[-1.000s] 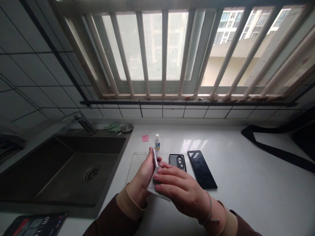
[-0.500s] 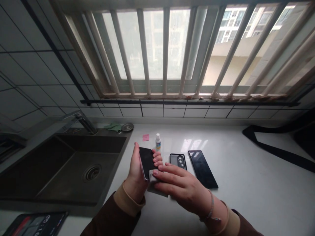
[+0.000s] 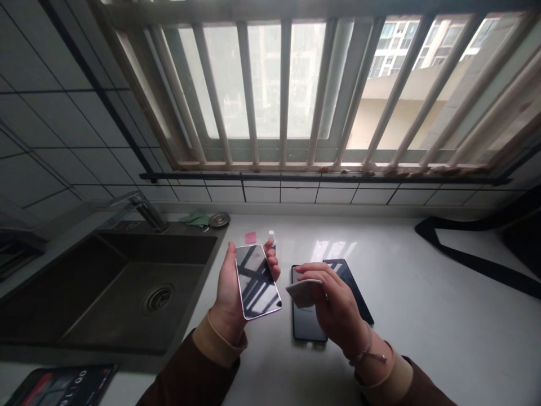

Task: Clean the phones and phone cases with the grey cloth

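Since its glossy glass face is slippery and probably fragile, the smartphone (image 3: 257, 282) is judged best taken by its edges, as it is cradled by the left hand (image 3: 226, 296) above the white counter (image 3: 426, 293), while a soft grey cloth (image 3: 301, 293) is pinched by the right hand (image 3: 333, 299).

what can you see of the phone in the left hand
The phone is a slab with rounded corners and a thin silver edge. Its dark glass screen faces up, unlit and glossy, mirroring the window bars. It sits tilted in the left hand, thumb along one long side, fingertips on the other, held above the counter.
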